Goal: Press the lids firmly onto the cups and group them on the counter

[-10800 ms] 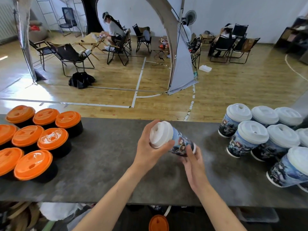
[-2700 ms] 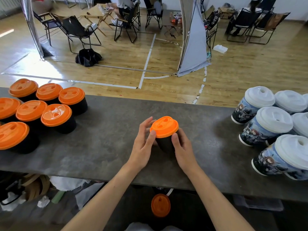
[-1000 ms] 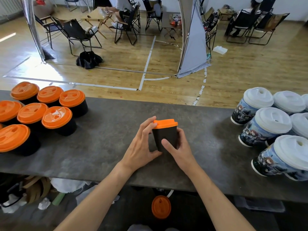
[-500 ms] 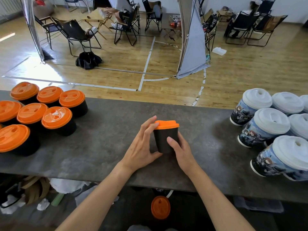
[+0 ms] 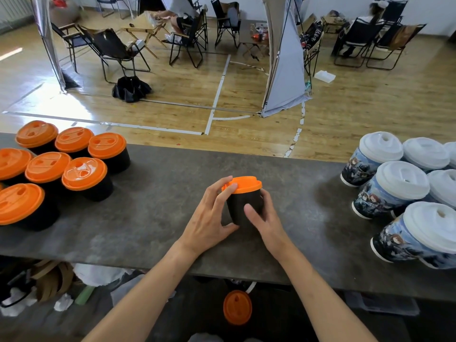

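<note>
A black cup (image 5: pixel 240 207) with an orange lid (image 5: pixel 243 185) stands upright on the middle of the grey counter (image 5: pixel 153 218). My left hand (image 5: pixel 209 218) wraps its left side, fingertips touching the lid's rim. My right hand (image 5: pixel 262 218) holds its right side, thumb across the cup's front. Several black cups with orange lids (image 5: pixel 84 171) are grouped at the counter's left end. Several printed cups with white lids (image 5: pixel 394 183) are grouped at the right end.
An orange-lidded cup (image 5: pixel 237 307) sits below the counter's near edge, with paper and scraps (image 5: pixel 64 287) under the counter at the left. Beyond the counter lies a wooden floor with folding chairs (image 5: pixel 118 50), a grey banner (image 5: pixel 286 70) and seated people.
Both hands stay on the black cup, which has barely moved. My left fingertips have crept up onto the lid's rim.
</note>
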{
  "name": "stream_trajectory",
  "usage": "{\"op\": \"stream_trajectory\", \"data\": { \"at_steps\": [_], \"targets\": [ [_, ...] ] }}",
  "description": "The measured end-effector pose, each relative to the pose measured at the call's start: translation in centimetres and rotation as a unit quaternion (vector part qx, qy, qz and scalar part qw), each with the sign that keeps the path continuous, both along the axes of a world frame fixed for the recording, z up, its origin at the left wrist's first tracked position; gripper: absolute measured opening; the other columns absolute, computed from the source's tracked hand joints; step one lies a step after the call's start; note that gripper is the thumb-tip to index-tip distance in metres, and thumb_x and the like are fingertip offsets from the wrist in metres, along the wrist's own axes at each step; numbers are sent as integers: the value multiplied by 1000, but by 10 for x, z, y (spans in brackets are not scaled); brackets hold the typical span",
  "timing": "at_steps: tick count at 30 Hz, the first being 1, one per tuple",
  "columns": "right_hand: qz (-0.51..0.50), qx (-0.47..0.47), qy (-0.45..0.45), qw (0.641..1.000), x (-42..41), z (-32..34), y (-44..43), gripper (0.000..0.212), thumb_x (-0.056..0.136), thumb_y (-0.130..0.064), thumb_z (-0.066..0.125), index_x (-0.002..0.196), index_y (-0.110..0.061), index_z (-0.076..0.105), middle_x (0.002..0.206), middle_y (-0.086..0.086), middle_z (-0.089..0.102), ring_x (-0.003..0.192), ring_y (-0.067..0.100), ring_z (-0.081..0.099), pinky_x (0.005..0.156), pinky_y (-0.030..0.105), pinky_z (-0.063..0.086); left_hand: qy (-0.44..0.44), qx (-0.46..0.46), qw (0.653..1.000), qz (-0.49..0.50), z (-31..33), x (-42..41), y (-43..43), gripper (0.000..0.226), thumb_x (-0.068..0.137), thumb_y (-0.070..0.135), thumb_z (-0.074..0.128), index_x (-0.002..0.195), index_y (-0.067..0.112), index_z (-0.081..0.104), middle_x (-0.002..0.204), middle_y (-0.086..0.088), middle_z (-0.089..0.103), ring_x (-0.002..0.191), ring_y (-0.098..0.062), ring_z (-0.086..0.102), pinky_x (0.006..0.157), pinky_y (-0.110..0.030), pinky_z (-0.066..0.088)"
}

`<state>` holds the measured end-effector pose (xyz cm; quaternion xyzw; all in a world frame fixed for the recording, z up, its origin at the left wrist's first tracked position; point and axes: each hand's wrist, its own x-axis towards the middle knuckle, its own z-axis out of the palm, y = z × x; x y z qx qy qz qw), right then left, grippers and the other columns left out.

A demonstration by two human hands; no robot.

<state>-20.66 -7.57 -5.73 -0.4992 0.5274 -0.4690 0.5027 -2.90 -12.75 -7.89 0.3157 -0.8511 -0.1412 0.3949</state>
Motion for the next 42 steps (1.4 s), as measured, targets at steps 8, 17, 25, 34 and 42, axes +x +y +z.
{"op": "stream_trajectory", "data": {
  "at_steps": [8,17,25,34,42],
  "targets": [
    [-9,-8,-18,1000,-5,-2,-2,63,90,-32,66,146,-22,38,137,-4,57,124,5,57,99,24,50,-11,10,1000,3,1,-1,0,92,78,16,82,153,18,28,162,-8,26,147,-27,38,112,-48,46],
    [-20,8,-34,999,-5,-2,-4,64,82,-37,75,137,-20,48,127,-1,63,119,11,61,93,26,53,-1,17,1000,-2,3,-2,1,86,80,26,78,151,18,30,161,-8,27,148,-23,35,118,-34,40],
    [-20,14,-54,998,-7,-2,-1,56,88,-38,68,136,-21,44,123,-2,63,116,13,63,91,29,54,6,10,1000,13,2,-1,0,90,80,30,84,150,18,30,159,-9,30,142,-25,43,107,-40,51],
    [-29,27,-68,997,-8,-3,-5,65,75,-52,79,129,-24,57,122,9,66,116,30,64,95,46,56,25,19,1000,3,4,-6,0,94,82,36,87,151,12,28,164,-11,25,149,-20,37,112,-36,47],
    [-46,8,-48,998,-6,-2,-2,72,71,-45,81,131,-25,46,124,2,60,105,3,65,82,23,56,4,18,1000,10,2,-5,-2,96,83,32,87,154,17,25,163,-8,26,145,-23,42,104,-42,54]
  ]
}}
